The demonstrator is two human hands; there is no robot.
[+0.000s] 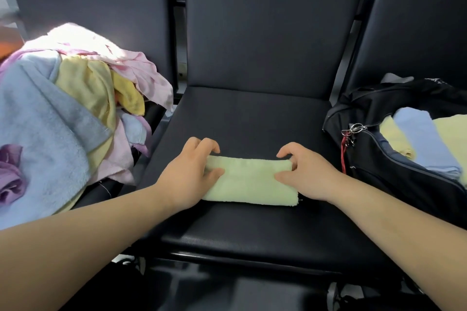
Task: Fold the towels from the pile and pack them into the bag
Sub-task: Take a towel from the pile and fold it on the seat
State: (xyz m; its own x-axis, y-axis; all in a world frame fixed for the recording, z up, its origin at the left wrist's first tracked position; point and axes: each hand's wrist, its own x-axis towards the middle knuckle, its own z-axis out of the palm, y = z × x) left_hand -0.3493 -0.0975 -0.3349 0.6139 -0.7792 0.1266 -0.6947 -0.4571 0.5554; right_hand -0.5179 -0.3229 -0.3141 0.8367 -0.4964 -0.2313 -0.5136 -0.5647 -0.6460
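Note:
A pale green towel [250,179], folded into a narrow rectangle, lies on the middle black seat [252,118]. My left hand [192,171] pinches its left end, thumb on top and fingers curled over the far edge. My right hand [305,171] pinches the right end the same way. On the left seat sits the pile of loose towels [63,113] in blue, yellow, pink and purple. On the right seat stands an open black bag [394,159] holding folded yellow and blue towels [424,139].
Dark padded backrests [273,23] rise behind all three seats. A metal zipper pull with a red cord [350,134] hangs at the bag's near left corner. The seat's front edge [252,257] runs just beyond my forearms.

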